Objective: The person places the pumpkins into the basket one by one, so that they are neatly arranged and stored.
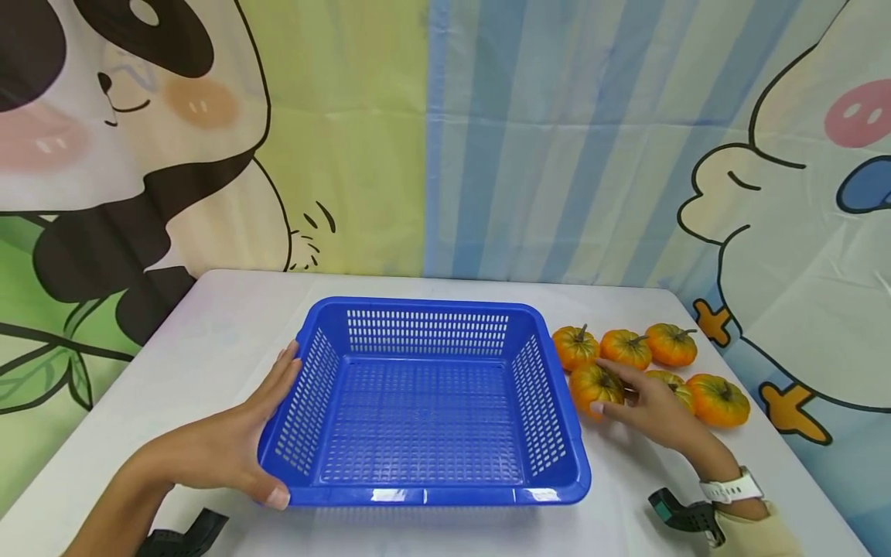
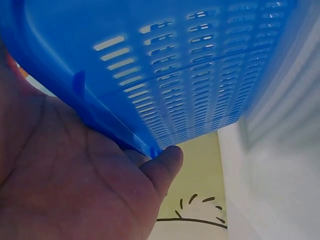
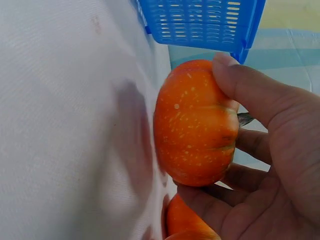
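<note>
A blue plastic basket (image 1: 425, 495) with slotted walls stands in the middle of the white table, nothing inside it. My left hand (image 1: 223, 437) rests along its left side, thumb at the near rim corner and fingers spread against the side rim; the left wrist view shows the palm against the outer wall (image 2: 165, 75). To the right of the basket, my right hand (image 1: 650, 410) grips a small orange-green pumpkin (image 1: 595, 388). In the right wrist view that pumpkin (image 3: 195, 125) sits between thumb and curled fingers, its stem toward the palm.
Several more small pumpkins (image 1: 672, 345) lie behind and to the right of my right hand, one (image 1: 718, 401) nearest the table's right edge. A cartoon-printed curtain (image 1: 529, 139) hangs behind the white table (image 1: 230, 333). A white watch band (image 1: 731, 487) circles my right wrist.
</note>
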Available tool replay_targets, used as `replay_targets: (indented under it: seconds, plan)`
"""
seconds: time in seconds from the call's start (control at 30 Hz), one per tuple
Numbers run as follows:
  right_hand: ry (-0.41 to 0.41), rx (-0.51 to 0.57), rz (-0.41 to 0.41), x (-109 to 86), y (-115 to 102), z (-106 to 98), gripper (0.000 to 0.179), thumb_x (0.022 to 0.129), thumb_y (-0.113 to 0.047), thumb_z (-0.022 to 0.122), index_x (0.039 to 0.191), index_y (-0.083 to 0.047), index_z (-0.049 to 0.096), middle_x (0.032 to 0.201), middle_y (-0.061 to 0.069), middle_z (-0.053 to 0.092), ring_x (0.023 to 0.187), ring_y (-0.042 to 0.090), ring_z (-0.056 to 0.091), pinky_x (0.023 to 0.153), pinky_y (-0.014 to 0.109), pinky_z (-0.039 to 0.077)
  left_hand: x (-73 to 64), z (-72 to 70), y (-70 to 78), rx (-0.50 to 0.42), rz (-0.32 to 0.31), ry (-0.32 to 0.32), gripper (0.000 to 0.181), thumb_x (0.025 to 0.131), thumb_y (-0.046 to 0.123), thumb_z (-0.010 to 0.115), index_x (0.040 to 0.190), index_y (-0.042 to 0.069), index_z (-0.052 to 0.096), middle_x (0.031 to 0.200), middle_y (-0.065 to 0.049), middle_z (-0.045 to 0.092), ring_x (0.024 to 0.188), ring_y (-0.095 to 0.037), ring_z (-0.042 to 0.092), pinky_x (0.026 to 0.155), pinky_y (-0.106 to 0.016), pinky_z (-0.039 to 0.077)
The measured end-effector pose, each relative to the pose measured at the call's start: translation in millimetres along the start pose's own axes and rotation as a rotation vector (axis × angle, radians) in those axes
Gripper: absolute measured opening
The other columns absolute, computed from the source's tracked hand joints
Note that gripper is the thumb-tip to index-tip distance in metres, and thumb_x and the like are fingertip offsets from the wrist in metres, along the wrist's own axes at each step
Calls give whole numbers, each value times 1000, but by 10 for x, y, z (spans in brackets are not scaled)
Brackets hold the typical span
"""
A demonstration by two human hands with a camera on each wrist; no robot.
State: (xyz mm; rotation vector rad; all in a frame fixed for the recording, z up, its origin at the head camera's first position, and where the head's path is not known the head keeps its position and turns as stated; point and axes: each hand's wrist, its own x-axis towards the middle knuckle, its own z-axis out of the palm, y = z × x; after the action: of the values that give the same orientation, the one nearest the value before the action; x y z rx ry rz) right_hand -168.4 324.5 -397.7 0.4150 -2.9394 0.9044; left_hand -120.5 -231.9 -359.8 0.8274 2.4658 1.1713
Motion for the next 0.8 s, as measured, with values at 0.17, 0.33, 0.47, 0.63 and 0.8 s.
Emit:
replay_targets:
  seconds: [0.17, 0.33, 0.47, 0.63, 0.8]
  plan:
    - [73, 10, -24, 7, -21, -61, 70, 84, -25, 78, 143, -1, 47, 132, 25, 54, 88, 26, 53, 69, 27, 52, -5, 21, -39, -23, 16, 12, 139, 63, 30, 87, 154, 25, -18, 157, 0, -30, 137, -57, -10, 91, -79, 25]
    - [151, 31, -50, 21, -107, -148, 69, 86, -24, 75, 144, -2, 45, 139, 26, 48, 112, 41, 53, 88, 52, 51, -2, 26, -53, -24, 21, 20, 137, 63, 29, 86, 154, 25, -15, 158, 0, -28, 137, -58, -9, 91, -79, 25]
    - [162, 54, -65, 51, -244, -236, 70, 87, -23, 75, 147, -7, 43, 143, 26, 44, 122, 46, 47, 91, 54, 45, -9, 24, -56, -18, 7, 31, 137, 62, 28, 87, 155, 26, -14, 159, 0, -26, 138, -57, -8, 91, -79, 25]
    - [153, 80, -114, 119, -423, -307, 70, 87, -23, 75, 148, -9, 43, 143, 22, 45, 123, 42, 48, 92, 48, 45, -31, 28, -88, -11, 37, 55, 136, 63, 31, 87, 156, 24, -12, 159, 1, -24, 139, -55, -8, 93, -80, 21]
    - [134, 85, -188, 205, -587, -341, 69, 87, -20, 75, 147, -9, 43, 144, 19, 46, 121, 38, 52, 91, 44, 46, -39, 51, -140, -54, 54, 82, 135, 63, 29, 87, 156, 23, -11, 160, 3, -23, 143, -45, -10, 94, -79, 16]
